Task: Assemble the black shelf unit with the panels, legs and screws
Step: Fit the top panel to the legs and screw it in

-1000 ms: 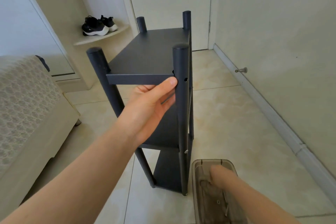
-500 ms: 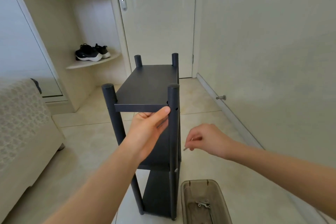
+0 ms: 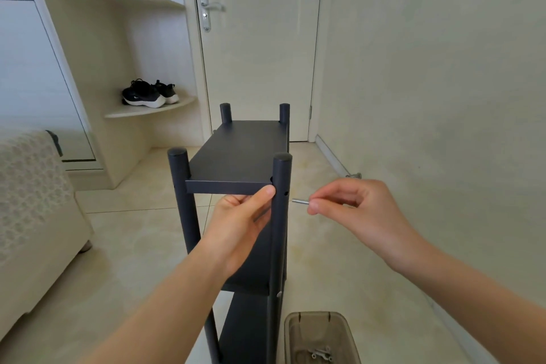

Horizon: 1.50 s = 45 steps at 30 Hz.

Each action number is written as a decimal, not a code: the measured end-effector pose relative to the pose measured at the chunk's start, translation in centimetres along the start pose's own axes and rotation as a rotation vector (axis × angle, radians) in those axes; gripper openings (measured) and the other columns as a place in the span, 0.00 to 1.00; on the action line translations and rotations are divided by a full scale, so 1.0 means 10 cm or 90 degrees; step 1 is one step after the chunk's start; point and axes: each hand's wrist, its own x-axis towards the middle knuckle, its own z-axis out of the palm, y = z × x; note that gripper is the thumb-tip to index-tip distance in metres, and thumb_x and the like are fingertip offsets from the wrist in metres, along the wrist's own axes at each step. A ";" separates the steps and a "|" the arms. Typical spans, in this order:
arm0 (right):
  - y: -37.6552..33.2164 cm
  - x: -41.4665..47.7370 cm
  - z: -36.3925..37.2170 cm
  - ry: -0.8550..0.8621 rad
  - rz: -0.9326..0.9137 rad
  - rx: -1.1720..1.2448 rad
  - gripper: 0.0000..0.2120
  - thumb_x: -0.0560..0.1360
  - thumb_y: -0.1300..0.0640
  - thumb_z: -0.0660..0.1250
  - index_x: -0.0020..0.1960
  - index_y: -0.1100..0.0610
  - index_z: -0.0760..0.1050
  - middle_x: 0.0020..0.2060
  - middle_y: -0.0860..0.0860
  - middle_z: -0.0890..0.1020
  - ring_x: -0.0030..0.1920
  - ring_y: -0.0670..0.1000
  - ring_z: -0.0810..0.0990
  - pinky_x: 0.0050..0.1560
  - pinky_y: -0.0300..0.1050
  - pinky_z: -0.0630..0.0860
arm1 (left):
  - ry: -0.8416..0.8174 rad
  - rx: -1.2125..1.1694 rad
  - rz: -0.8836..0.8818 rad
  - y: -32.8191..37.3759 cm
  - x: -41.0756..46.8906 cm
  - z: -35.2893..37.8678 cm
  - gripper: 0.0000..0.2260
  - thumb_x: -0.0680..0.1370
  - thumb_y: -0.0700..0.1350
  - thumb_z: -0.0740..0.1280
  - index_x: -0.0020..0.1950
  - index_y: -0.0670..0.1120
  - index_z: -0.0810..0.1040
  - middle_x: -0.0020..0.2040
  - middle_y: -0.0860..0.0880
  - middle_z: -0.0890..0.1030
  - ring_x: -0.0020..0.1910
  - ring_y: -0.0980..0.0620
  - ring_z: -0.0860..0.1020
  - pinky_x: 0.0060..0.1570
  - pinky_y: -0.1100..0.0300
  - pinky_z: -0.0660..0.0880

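The black shelf unit (image 3: 239, 151) stands upright on the tiled floor with its round legs and stacked panels. My left hand (image 3: 240, 224) grips the top panel's front edge from below, thumb pressed beside the near right leg (image 3: 279, 233). My right hand (image 3: 351, 207) pinches a silver screw (image 3: 300, 201) pointing left, its tip just right of the small hole in that leg. A second silver screw head shows lower on the same leg.
A translucent brown box (image 3: 322, 337) holding several screws sits on the floor at the unit's right foot. A sofa (image 3: 32, 204) stands left, a wall close on the right, a door (image 3: 260, 38) behind. Black shoes (image 3: 149, 93) rest on a corner shelf.
My right hand came up out of the screw box with a screw and moved to the leg's hole. The view has lifted. My left hand kept its grip on the top panel.
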 end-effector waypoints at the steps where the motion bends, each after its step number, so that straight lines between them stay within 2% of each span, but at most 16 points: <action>1: -0.01 0.01 0.00 0.004 0.002 0.012 0.04 0.70 0.58 0.75 0.40 0.49 0.84 0.38 0.45 0.86 0.44 0.43 0.84 0.48 0.39 0.74 | 0.005 -0.001 -0.001 0.00 0.00 0.01 0.09 0.78 0.39 0.68 0.56 0.37 0.81 0.51 0.42 0.85 0.54 0.46 0.84 0.54 0.58 0.81; 4: -0.04 0.04 0.03 0.000 0.001 0.017 0.05 0.70 0.58 0.75 0.40 0.49 0.84 0.38 0.46 0.86 0.44 0.43 0.84 0.48 0.40 0.75 | 0.018 -0.009 -0.003 0.01 -0.01 0.02 0.09 0.78 0.38 0.68 0.56 0.36 0.81 0.49 0.42 0.85 0.51 0.48 0.85 0.45 0.63 0.80; 7: -0.06 0.05 0.08 -0.007 0.004 0.006 0.05 0.70 0.59 0.75 0.40 0.49 0.84 0.37 0.45 0.86 0.43 0.43 0.84 0.50 0.41 0.77 | 0.016 -0.014 -0.002 0.01 0.01 0.00 0.10 0.76 0.39 0.69 0.54 0.35 0.81 0.50 0.41 0.84 0.51 0.47 0.84 0.46 0.62 0.80; 13: -0.06 0.09 0.11 -0.002 0.013 0.024 0.04 0.70 0.58 0.75 0.42 0.50 0.84 0.38 0.45 0.86 0.43 0.42 0.83 0.45 0.37 0.73 | -0.009 -0.025 -0.002 0.00 0.02 -0.04 0.14 0.73 0.42 0.71 0.55 0.35 0.81 0.53 0.38 0.83 0.55 0.44 0.83 0.49 0.59 0.80; 21: -0.08 0.07 0.07 0.009 0.036 0.057 0.05 0.70 0.60 0.75 0.42 0.50 0.84 0.38 0.46 0.86 0.43 0.42 0.84 0.45 0.38 0.72 | -0.003 -0.018 -0.005 0.02 0.00 -0.04 0.08 0.72 0.41 0.70 0.49 0.40 0.83 0.48 0.43 0.86 0.51 0.48 0.85 0.46 0.61 0.81; 24: -0.07 0.06 0.06 0.008 0.036 0.011 0.05 0.70 0.59 0.76 0.43 0.50 0.84 0.38 0.44 0.86 0.44 0.40 0.83 0.46 0.34 0.72 | -0.007 -0.008 -0.004 0.03 0.00 -0.05 0.10 0.72 0.42 0.71 0.50 0.39 0.83 0.51 0.42 0.86 0.53 0.47 0.84 0.49 0.60 0.81; 28: -0.06 0.05 0.08 0.019 0.020 -0.029 0.05 0.70 0.57 0.76 0.43 0.47 0.84 0.39 0.40 0.85 0.44 0.37 0.83 0.40 0.27 0.71 | -0.003 0.007 -0.001 0.03 -0.01 -0.07 0.11 0.71 0.42 0.71 0.51 0.39 0.83 0.51 0.42 0.85 0.54 0.46 0.84 0.55 0.55 0.80; 33: -0.07 0.03 0.12 0.008 -0.015 -0.055 0.04 0.71 0.56 0.76 0.43 0.47 0.84 0.39 0.40 0.85 0.44 0.38 0.83 0.43 0.33 0.71 | -0.018 -0.012 0.007 0.04 -0.02 -0.08 0.11 0.71 0.40 0.70 0.51 0.37 0.82 0.49 0.42 0.86 0.51 0.47 0.85 0.50 0.58 0.81; 39: -0.03 0.03 0.16 0.016 -0.031 -0.075 0.04 0.70 0.56 0.77 0.42 0.47 0.83 0.38 0.40 0.85 0.41 0.36 0.82 0.40 0.26 0.69 | -0.030 -0.019 -0.011 0.04 0.00 -0.11 0.17 0.72 0.39 0.69 0.57 0.30 0.77 0.54 0.37 0.83 0.55 0.45 0.84 0.54 0.56 0.81; 45: -0.01 0.03 0.20 0.017 -0.038 -0.075 0.05 0.70 0.56 0.77 0.44 0.50 0.83 0.38 0.41 0.85 0.41 0.36 0.82 0.41 0.24 0.69 | -0.038 0.012 -0.011 0.04 0.02 -0.15 0.16 0.73 0.40 0.70 0.57 0.32 0.79 0.60 0.33 0.80 0.61 0.41 0.81 0.59 0.54 0.79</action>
